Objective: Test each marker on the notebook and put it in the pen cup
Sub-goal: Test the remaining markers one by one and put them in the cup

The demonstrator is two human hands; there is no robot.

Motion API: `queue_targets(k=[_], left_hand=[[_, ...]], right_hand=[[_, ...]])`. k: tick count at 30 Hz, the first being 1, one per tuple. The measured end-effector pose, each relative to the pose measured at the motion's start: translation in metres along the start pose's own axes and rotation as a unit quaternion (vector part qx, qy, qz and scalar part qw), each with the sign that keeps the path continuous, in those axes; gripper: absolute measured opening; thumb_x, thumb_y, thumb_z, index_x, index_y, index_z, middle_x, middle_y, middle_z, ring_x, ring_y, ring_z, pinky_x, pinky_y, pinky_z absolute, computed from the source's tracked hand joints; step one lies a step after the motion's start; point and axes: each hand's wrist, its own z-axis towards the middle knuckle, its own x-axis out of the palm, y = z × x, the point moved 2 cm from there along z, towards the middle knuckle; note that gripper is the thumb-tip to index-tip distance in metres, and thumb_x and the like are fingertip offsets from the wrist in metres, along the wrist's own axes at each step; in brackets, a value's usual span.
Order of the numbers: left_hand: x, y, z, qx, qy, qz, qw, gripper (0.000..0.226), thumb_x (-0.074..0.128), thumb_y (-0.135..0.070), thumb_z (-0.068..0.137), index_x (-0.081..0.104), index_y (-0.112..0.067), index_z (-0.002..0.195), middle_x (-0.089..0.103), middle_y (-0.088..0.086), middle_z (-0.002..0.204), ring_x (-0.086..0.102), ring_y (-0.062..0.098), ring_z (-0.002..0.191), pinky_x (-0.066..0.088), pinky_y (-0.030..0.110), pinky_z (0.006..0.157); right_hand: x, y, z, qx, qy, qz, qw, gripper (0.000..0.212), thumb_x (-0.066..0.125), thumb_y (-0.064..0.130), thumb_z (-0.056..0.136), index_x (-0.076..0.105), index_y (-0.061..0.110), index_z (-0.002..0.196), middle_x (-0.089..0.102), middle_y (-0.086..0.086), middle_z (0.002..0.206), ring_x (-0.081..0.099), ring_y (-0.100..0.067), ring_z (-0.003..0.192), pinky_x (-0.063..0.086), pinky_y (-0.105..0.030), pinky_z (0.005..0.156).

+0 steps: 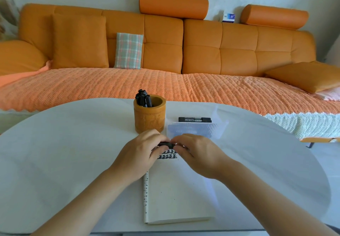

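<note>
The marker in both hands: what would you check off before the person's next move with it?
1. Grip: left hand and right hand both hold the marker: ok.
2. Cap on or off: cannot tell, fingers hide its ends.
3. Test marks on the notebook: black rows show under the hands, ok.
4. Pen cup upright, with room beside the markers in it: ok.
5. Every marker in the cup: not ok, a second marker lies on the table beyond the notebook.
</note>
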Motion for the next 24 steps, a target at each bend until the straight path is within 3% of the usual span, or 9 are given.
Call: queue_targets(k=[5, 9, 13, 19, 22, 24], left_hand=[[-0.001, -0.005, 0.002, 0.041, 0.032, 0.057, 0.997, 0.032, 0.046, -0.045, 0.093, 0.065, -0.022, 0.104, 0.056, -0.012, 0.090, 0.053, 0.005, 0.080, 0.045, 0.025, 0.058], [0.001, -0.010, 0.003, 0.061, 0.034, 0.093, 0.993, 0.033, 0.046, -0.041, 0.092, 0.068, -0.018, 0.097, 0.053, -0.009, 0.082, 0.049, 0.007, 0.072, 0.039, 0.023, 0.051], [0.003, -0.008, 0.005, -0.015, 0.051, 0.047, 0.997, 0.019, 0.055, -0.031, 0.097, 0.067, -0.020, 0.106, 0.056, -0.010, 0.090, 0.051, 0.009, 0.080, 0.043, 0.030, 0.062], [-0.003, -0.004, 0.006, -0.105, 0.107, -0.083, 0.985, 0.019, 0.051, -0.032, 0.099, 0.068, -0.028, 0.106, 0.061, -0.015, 0.090, 0.057, 0.006, 0.087, 0.047, 0.028, 0.074], [-0.005, 0.001, 0.005, -0.052, 0.092, -0.028, 0.994, 0.019, 0.053, -0.032, 0.098, 0.069, -0.025, 0.107, 0.057, -0.014, 0.087, 0.053, 0.006, 0.085, 0.047, 0.032, 0.070], [-0.007, 0.000, 0.005, 0.010, 0.074, 0.034, 0.997, 0.022, 0.055, -0.034, 0.095, 0.069, -0.020, 0.103, 0.049, -0.014, 0.081, 0.046, 0.003, 0.080, 0.046, 0.031, 0.062]], right_hand=[[0.000, -0.003, 0.000, 0.004, 0.051, -0.028, 0.998, 0.028, 0.042, 0.037, 0.104, 0.064, 0.020, 0.103, 0.062, 0.005, 0.091, 0.056, -0.018, 0.083, 0.048, -0.040, 0.073], [0.000, -0.003, 0.000, -0.025, 0.033, -0.071, 0.997, 0.038, 0.038, 0.043, 0.103, 0.066, 0.018, 0.099, 0.064, 0.004, 0.087, 0.059, -0.020, 0.076, 0.048, -0.038, 0.065], [0.000, -0.004, 0.000, -0.099, -0.054, -0.158, 0.981, 0.041, 0.037, 0.044, 0.101, 0.067, 0.019, 0.090, 0.059, 0.006, 0.072, 0.056, -0.019, 0.061, 0.038, -0.032, 0.045], [0.002, -0.005, 0.001, -0.149, -0.070, -0.221, 0.961, 0.025, 0.048, 0.031, 0.103, 0.065, 0.016, 0.092, 0.051, 0.002, 0.072, 0.046, -0.021, 0.057, 0.034, -0.036, 0.044], [0.007, -0.004, 0.002, -0.094, -0.031, -0.170, 0.981, 0.042, 0.036, 0.044, 0.102, 0.066, 0.017, 0.093, 0.057, 0.003, 0.074, 0.054, -0.022, 0.062, 0.043, -0.039, 0.048], [0.008, -0.005, 0.004, -0.023, 0.025, -0.052, 0.998, 0.043, 0.037, 0.044, 0.102, 0.069, 0.017, 0.095, 0.063, 0.000, 0.077, 0.055, -0.021, 0.068, 0.046, -0.041, 0.058]])
